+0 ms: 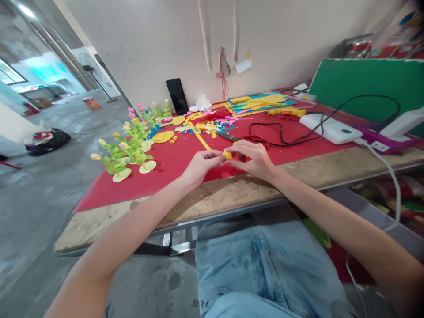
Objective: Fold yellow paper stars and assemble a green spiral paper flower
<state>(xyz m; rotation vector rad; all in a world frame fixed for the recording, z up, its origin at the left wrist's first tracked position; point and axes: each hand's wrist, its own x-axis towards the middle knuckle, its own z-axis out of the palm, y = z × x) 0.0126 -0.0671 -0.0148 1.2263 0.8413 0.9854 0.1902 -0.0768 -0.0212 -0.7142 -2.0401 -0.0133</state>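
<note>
Between my two hands, over the front of the red table cover, is a small yellow paper piece [228, 155]. My left hand [204, 164] pinches it from the left, thumb and fingers pressed together. From the right, my right hand [253, 160] grips the same piece with curled fingers. Its exact shape is mostly hidden by the fingertips. Just behind the hands lie scissors [261, 140] with red handles, partly covered by my right hand. A thin yellow paper strip [201, 138] runs toward my left hand from the heap of scraps.
Green paper plants [132, 141] on round bases stand at the left. Yellow discs [163, 137] and coloured scraps [215, 123] lie behind. A phone [177, 96] leans on the wall. At right are a glue gun [286, 111], a white power bank [331, 128], cables and a green board [371, 90].
</note>
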